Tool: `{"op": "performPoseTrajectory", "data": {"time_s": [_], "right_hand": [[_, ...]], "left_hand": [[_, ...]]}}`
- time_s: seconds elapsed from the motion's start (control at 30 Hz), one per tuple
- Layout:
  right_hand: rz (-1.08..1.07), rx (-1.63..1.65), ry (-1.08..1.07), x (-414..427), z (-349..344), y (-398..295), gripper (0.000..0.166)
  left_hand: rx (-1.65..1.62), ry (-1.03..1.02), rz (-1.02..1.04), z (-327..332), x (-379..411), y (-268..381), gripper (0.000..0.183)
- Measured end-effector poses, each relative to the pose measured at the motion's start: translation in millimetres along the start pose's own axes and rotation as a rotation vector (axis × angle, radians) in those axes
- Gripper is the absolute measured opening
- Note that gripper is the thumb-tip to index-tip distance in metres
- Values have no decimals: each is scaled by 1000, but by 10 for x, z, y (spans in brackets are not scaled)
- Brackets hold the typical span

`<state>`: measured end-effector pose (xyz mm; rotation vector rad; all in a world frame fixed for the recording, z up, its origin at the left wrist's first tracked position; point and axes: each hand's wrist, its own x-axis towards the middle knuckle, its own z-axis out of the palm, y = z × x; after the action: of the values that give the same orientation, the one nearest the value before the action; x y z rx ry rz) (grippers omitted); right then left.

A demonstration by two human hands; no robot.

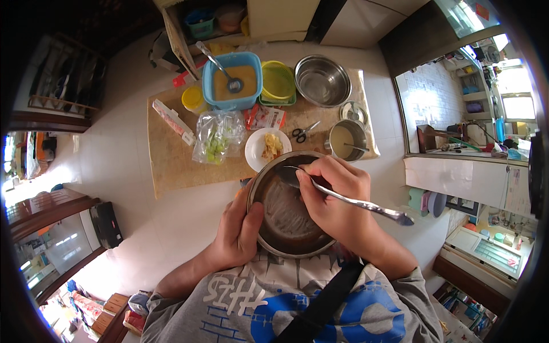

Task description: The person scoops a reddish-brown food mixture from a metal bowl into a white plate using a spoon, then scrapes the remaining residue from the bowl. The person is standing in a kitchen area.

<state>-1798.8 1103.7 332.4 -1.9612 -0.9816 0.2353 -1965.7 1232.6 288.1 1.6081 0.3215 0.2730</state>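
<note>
My left hand (242,229) grips the left rim of a metal bowl (296,254), thumb inside and fingers around the outside. The bowl is held close to my chest, and a whitish layer coats its inside. In my right hand (336,193) is a metal spoon (364,204), its head down inside the bowl and its handle pointing out to the right. Just beyond the bowl, a white plate (254,151) holds yellowish and browned food pieces (273,145). Black-handled scissors (305,132) lie to the right of the plate.
On the low table (171,167) stand a blue basin (207,85) of yellowish liquid with a ladle (233,84), a yellow basket (279,81), a large steel bowl (322,81), and a small pot (364,133) with a utensil in it. A clear bag (218,137) holds green vegetables; a long box (173,122) lies left.
</note>
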Motion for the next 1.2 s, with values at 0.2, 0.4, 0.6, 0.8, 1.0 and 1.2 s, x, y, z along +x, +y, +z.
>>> {"op": "performPoseTrajectory", "data": {"time_s": [0.2, 0.4, 0.6, 0.8, 1.0, 1.2], "right_hand": [[8, 78, -96, 21, -9, 13, 13], [-44, 54, -135, 61, -29, -7, 13], [-105, -35, -73, 104, -97, -11, 13], [-134, 91, -200, 88, -37, -47, 14], [-123, -7, -84, 105, -68, -62, 13], [-129, 80, -192, 47, -31, -87, 14]], "left_hand": [[8, 3, -30, 1, 4, 0, 48], [-26, 4, -95, 20, -2, 12, 48], [-22, 20, -34, 22, 18, 27, 46], [-14, 30, -26, 16, -3, -11, 45], [50, 48, 25, 5, -31, 5, 44], [19, 35, -4, 5, -8, 17, 44]]}}
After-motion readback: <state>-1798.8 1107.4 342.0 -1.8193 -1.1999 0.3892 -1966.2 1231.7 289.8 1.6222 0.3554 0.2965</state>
